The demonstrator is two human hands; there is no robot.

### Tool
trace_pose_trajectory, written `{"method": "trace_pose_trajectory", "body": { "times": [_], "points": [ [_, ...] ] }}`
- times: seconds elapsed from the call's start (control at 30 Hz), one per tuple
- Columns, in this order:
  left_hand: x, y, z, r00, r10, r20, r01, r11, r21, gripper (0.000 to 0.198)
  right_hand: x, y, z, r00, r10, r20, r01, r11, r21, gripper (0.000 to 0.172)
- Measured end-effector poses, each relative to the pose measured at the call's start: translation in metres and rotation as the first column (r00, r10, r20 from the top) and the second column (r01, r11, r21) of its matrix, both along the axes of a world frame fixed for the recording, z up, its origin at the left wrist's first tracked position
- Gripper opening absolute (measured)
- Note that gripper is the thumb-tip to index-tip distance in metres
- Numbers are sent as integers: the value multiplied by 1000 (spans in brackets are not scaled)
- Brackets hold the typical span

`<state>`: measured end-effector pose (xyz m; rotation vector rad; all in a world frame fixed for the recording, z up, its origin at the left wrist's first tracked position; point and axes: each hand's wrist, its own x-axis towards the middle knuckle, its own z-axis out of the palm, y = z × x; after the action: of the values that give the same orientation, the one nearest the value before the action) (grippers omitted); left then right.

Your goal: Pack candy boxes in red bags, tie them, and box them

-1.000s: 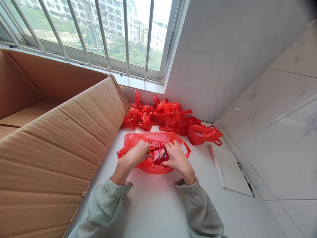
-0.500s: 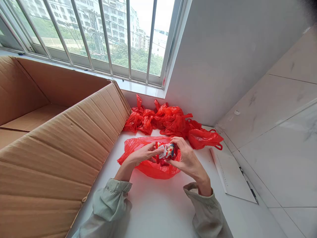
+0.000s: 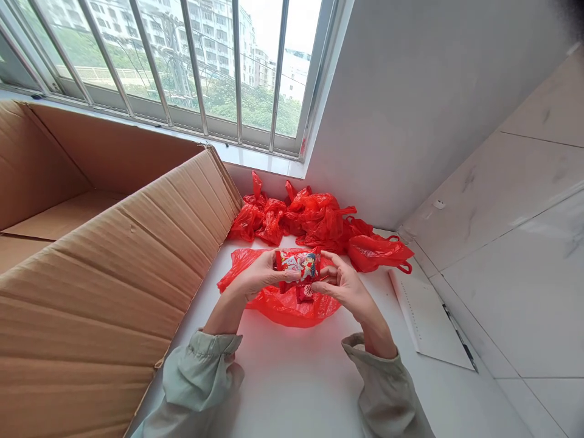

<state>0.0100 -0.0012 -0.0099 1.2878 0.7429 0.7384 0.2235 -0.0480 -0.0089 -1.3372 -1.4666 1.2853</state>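
A red candy packet (image 3: 300, 263) with a printed cartoon figure is held over an open red plastic bag (image 3: 292, 314) lying on the white tabletop. My left hand (image 3: 256, 278) grips the packet's left side, thumb across its front. From the right, my right hand (image 3: 350, 293) pinches its right end between thumb and curled fingers. Just below sits a smaller dark red packet (image 3: 305, 293) with a pale printed mark, close to the right thumb tip. Whether the right thumb holds this one too, I cannot tell.
A large open cardboard box (image 3: 150, 237) takes up the left side. Several tied red plastic bags (image 3: 319, 216) lie along the back wall under the barred window (image 3: 182, 73). At the right, a white notepad-like item (image 3: 429, 319) rests near the tiled wall (image 3: 524, 255).
The packet has shifted a little left and up and now faces me more squarely. The smaller dark red packet below it shows more clearly. My right fingers have curled more at its right end.
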Motion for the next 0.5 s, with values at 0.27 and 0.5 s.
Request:
{"method": "trace_pose_trajectory", "body": {
  "times": [0.27,0.5],
  "points": [
    [2,0,-2,999,19,-28,-19,1000,-5,44,-2,0,2,996,-39,-82,33,997,-75,78],
    [-2,2,-3,999,14,-40,-15,1000,-20,43,7,1,2,986,22,-163,-34,997,-72,72]
  ]
}}
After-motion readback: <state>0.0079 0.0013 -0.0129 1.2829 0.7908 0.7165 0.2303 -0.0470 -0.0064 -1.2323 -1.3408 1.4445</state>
